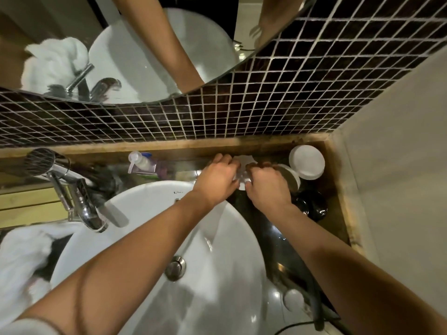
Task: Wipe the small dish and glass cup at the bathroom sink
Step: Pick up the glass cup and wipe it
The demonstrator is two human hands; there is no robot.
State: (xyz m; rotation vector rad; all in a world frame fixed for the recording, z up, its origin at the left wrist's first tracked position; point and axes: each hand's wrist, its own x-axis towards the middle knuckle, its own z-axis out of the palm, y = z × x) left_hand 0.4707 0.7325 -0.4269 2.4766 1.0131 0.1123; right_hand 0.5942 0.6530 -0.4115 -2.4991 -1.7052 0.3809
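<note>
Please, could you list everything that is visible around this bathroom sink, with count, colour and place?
Round ceramic sink basin: one, white, centre.
Metal drain plug: one, silver, inside the basin.
Chrome tap: one, silver, left of the basin.
Hair dryer: one, silver and black, far left.
Pump bottle: one, clear and purple, behind the basin.
Round lidded container: one, white, right corner.
Small dark round object: one, black, right counter.
Towel: one, white, lower left.
Mosaic tile wall: dark, behind the counter.
Mirror: one, top.
Small white item: between the hands, mostly hidden.
Left hand, right hand: both closed around that item.
</note>
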